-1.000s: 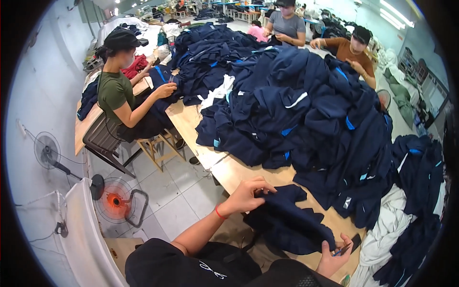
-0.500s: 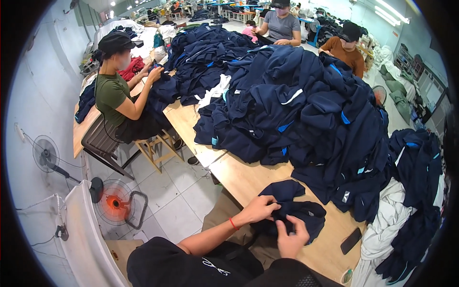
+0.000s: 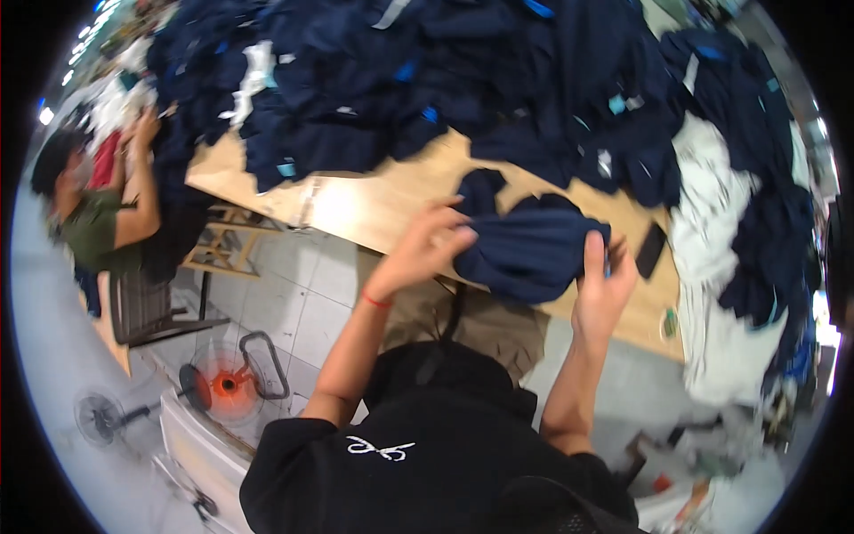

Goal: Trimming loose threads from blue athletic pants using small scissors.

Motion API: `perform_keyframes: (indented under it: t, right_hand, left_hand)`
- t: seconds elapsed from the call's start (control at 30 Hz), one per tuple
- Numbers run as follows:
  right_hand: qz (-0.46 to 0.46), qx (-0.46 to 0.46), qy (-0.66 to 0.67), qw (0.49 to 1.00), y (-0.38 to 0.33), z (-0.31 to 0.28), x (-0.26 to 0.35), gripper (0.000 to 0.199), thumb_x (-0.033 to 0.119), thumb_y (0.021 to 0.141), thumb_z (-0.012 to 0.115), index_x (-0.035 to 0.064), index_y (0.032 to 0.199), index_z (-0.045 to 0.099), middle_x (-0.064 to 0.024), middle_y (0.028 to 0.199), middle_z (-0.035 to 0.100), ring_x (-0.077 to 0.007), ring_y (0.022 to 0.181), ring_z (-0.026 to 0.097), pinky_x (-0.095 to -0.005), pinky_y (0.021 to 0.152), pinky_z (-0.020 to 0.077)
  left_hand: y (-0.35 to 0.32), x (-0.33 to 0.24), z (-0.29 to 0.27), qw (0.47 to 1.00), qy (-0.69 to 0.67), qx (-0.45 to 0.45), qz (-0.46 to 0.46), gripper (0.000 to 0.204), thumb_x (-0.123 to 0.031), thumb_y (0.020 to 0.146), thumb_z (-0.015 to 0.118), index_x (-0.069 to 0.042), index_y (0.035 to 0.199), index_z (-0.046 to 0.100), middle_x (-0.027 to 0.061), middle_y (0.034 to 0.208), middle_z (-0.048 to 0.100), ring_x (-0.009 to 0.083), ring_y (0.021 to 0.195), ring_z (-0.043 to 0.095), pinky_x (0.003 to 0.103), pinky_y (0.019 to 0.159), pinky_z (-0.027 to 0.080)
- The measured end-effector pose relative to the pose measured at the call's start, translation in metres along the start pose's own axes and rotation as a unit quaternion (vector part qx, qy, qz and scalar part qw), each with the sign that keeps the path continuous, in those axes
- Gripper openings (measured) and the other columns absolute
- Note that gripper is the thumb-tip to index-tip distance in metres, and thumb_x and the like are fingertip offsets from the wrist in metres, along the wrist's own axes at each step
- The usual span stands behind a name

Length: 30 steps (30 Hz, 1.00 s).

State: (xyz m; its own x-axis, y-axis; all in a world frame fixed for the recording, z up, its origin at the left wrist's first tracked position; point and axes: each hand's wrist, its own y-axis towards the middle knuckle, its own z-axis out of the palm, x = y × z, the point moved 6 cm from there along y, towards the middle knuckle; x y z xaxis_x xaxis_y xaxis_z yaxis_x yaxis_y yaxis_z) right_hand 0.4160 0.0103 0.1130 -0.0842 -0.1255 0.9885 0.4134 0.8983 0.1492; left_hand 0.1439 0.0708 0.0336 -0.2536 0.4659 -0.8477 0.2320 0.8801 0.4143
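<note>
A navy garment (image 3: 529,245) is stretched between my hands above the near edge of the table, folds running from side to side. My left hand (image 3: 422,249), with a red cord at the wrist, pinches its left end between thumb and fingers; the picture is slightly smeared there. At the right end my right hand (image 3: 607,280) grips the cloth, thumb on top and fingers mostly behind it. Part of the garment still rests on the wooden table (image 3: 351,205), just beyond my hands.
A big heap of navy garments (image 3: 356,98) covers the far side of the table. To the right lie a dark phone (image 3: 652,249) and white cloth (image 3: 712,214). A co-worker (image 3: 107,214) handles cloth at left. An orange-centred fan (image 3: 229,384) stands on the floor.
My view has tipped downward. My hands have moved apart, the right one outward to the garment's right end, and the cloth now spreads taut between them.
</note>
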Motion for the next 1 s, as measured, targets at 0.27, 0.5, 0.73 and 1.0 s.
perform_keyframes:
  t: [0.27, 0.5, 0.73, 1.0]
  right_hand:
    - [0.116, -0.073, 0.063, 0.988, -0.007, -0.045, -0.048, 0.022, 0.019, 0.101, 0.081, -0.0005, 0.108, 0.075, 0.0046, 0.094, 0.066, -0.0048, 0.086, 0.052, -0.0231, 0.080, 0.0423]
    - [0.123, -0.039, 0.027, 0.991, -0.002, -0.036, -0.051, 0.017, 0.016, 0.104, 0.076, -0.0014, 0.107, 0.075, 0.0054, 0.091, 0.065, -0.0034, 0.085, 0.051, -0.0229, 0.077, 0.0413]
    - [0.107, -0.038, -0.033, 0.993, -0.004, -0.050, -0.061, 0.021, 0.019, 0.104, 0.076, -0.0011, 0.109, 0.075, 0.0052, 0.095, 0.066, -0.0048, 0.089, 0.053, -0.0220, 0.081, 0.0416]
    - [0.134, -0.035, 0.030, 0.990, 0.000, -0.052, -0.066, 0.021, 0.018, 0.104, 0.077, -0.0014, 0.110, 0.074, 0.0045, 0.095, 0.066, -0.0051, 0.089, 0.055, -0.0242, 0.081, 0.0446]
  left_hand:
    - [-0.014, -0.001, -0.017, 0.955, -0.183, -0.060, -0.225, 0.033, -0.021, 0.114, 0.064, -0.002, 0.087, 0.064, -0.0111, 0.082, 0.049, 0.0014, 0.078, 0.040, 0.022, 0.067, 0.034]
    - [-0.023, 0.012, -0.012, 0.918, -0.262, -0.079, -0.287, 0.036, -0.022, 0.114, 0.062, -0.002, 0.085, 0.066, -0.0108, 0.082, 0.053, 0.0008, 0.077, 0.041, 0.022, 0.067, 0.034]
    - [-0.016, -0.006, -0.005, 0.907, -0.287, -0.052, -0.303, 0.032, -0.021, 0.115, 0.061, -0.002, 0.091, 0.070, -0.0110, 0.082, 0.055, 0.0001, 0.075, 0.045, 0.021, 0.067, 0.038]
    - [-0.010, -0.015, -0.014, 0.949, -0.213, -0.036, -0.230, 0.036, -0.020, 0.114, 0.062, -0.003, 0.083, 0.064, -0.0082, 0.076, 0.052, 0.0024, 0.072, 0.042, 0.022, 0.064, 0.035]
